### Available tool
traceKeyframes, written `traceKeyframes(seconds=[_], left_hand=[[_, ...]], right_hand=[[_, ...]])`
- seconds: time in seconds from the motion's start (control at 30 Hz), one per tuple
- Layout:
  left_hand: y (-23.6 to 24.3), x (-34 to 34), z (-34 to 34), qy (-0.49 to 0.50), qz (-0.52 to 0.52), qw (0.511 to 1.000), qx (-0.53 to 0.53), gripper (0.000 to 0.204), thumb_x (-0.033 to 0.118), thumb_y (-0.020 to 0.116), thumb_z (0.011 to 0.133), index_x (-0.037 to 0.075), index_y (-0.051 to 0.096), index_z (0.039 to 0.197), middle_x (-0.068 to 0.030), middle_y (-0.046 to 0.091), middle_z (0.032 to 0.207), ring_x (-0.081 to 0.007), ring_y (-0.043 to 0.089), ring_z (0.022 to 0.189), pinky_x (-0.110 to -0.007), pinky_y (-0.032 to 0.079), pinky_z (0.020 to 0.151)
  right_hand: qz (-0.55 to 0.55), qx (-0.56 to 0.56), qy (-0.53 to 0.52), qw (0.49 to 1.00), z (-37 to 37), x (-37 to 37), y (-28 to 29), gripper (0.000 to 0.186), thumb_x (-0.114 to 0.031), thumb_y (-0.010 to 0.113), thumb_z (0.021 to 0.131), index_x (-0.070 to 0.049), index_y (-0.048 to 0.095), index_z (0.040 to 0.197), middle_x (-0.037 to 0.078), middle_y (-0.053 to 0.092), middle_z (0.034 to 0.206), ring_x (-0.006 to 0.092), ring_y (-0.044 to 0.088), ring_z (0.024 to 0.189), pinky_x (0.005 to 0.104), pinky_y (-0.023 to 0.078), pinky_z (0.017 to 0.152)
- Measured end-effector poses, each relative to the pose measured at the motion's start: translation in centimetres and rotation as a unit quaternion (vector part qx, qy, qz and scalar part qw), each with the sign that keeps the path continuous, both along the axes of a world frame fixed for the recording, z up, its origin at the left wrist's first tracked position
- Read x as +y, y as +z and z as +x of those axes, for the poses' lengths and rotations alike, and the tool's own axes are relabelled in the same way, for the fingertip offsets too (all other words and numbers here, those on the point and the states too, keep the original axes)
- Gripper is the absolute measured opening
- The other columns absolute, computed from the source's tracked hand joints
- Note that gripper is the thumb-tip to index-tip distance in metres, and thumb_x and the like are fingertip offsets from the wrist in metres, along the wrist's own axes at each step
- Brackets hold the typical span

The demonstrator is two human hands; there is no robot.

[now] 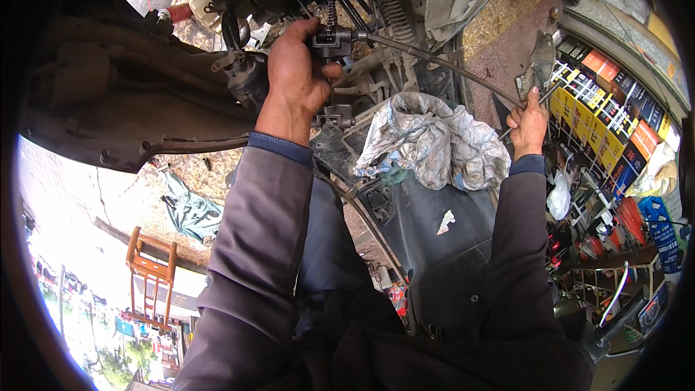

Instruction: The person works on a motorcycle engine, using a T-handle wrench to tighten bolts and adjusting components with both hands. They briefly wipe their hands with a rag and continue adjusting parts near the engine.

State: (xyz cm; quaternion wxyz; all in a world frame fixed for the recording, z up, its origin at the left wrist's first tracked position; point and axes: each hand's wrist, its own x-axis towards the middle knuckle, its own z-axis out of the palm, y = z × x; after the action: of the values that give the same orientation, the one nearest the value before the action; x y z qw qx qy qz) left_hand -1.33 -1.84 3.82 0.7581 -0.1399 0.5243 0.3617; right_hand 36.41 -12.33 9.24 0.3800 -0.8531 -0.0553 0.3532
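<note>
My left hand point(295, 76) is closed around a dark metal block-shaped clamp tool point(334, 43). A metal chain point(331, 3) runs up from the tool into the dark opening of an engine. A long T-handle wrench point(441, 61) reaches from the tool's right side across to my right hand point(530, 127). The fingers of that hand are wrapped around its handle end, where a thin crossbar sticks out. A crumpled, stained white cloth point(434, 141) lies between my forearms on a black panel point(441, 228).
A coil spring point(394, 18) and other vehicle parts surround the tool. Dark bodywork point(130, 116) spans the left. Shelves of boxed goods point(601, 123) line the right side. A green cloth point(190, 206) lies on the ground near a wooden stool point(152, 275).
</note>
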Motion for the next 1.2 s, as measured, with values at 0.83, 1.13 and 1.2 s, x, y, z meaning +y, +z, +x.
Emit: traceKeyframes(seconds=[0.83,1.13,1.2], left_hand=[[0.8,0.2,0.6,-0.061,0.022,0.989,0.13,0.011,0.018,0.05,0.092,0.008,0.053,0.091,-0.0028,0.055,0.079,-0.0131,0.053,0.062,-0.026,0.03,0.042],[1.0,0.2,0.8,-0.067,0.035,0.986,0.147,0.013,0.019,0.051,0.09,0.006,0.053,0.089,-0.0038,0.052,0.076,-0.0134,0.052,0.058,-0.026,0.033,0.039],[1.1,0.1,0.8,-0.068,0.041,0.986,0.145,0.013,0.019,0.051,0.09,0.006,0.053,0.089,-0.0038,0.052,0.075,-0.0134,0.053,0.058,-0.026,0.033,0.039]], right_hand=[[-0.28,-0.355,0.389,0.803,2.8,6.0,3.1,0.051,-0.041,0.05,0.094,0.009,0.059,0.1,0.031,0.063,0.095,0.046,0.06,0.094,0.0451,0.045,0.084],[-0.398,-0.259,0.432,0.767,2.4,9.1,4.3,0.061,-0.046,0.045,0.096,0.014,0.057,0.099,0.03,0.062,0.078,0.0418,0.064,0.07,0.0457,0.051,0.065],[-0.426,-0.241,0.433,0.757,2.5,9.5,4.3,0.062,-0.045,0.044,0.096,0.015,0.055,0.104,0.033,0.063,0.085,0.0449,0.064,0.076,0.0474,0.051,0.073]])
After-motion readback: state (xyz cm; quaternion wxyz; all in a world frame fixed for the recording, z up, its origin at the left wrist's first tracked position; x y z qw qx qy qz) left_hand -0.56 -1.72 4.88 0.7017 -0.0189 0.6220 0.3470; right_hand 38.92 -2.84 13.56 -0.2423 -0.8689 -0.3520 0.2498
